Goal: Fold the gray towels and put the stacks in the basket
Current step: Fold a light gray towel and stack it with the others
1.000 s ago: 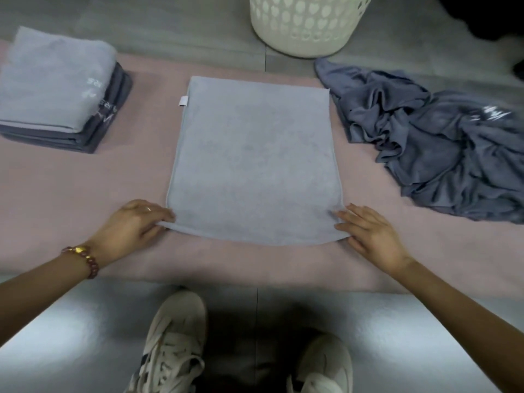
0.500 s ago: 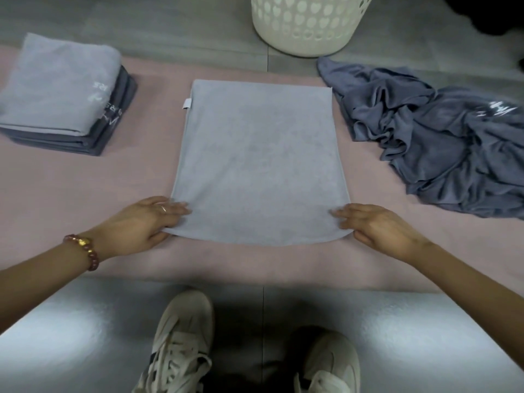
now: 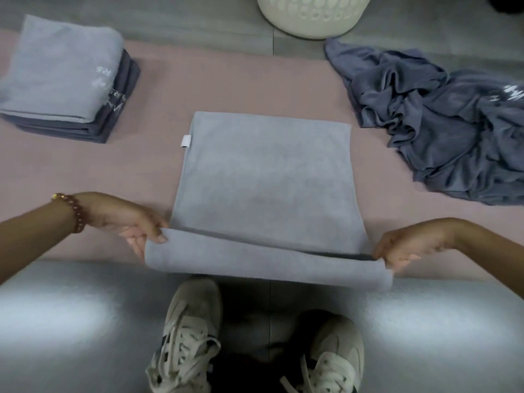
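A light gray towel (image 3: 263, 177) lies spread on the pink mat (image 3: 119, 168) in front of me. Its near edge is lifted off the mat and curls over. My left hand (image 3: 133, 222) pinches the near left corner, and my right hand (image 3: 408, 245) pinches the near right corner. A stack of folded gray towels (image 3: 65, 80) sits at the far left. A heap of crumpled dark gray towels (image 3: 442, 120) lies at the right. The white basket (image 3: 312, 18) stands beyond the mat at the top.
My two pale sneakers (image 3: 187, 336) stand on the shiny gray floor (image 3: 71, 321) just below the mat's near edge. Gray floor tiles run behind the mat around the basket.
Both hands have gripped the towel's near corners and raised the near edge, which lay flat before. The view has shifted forward, so the basket is now cut off at the top.
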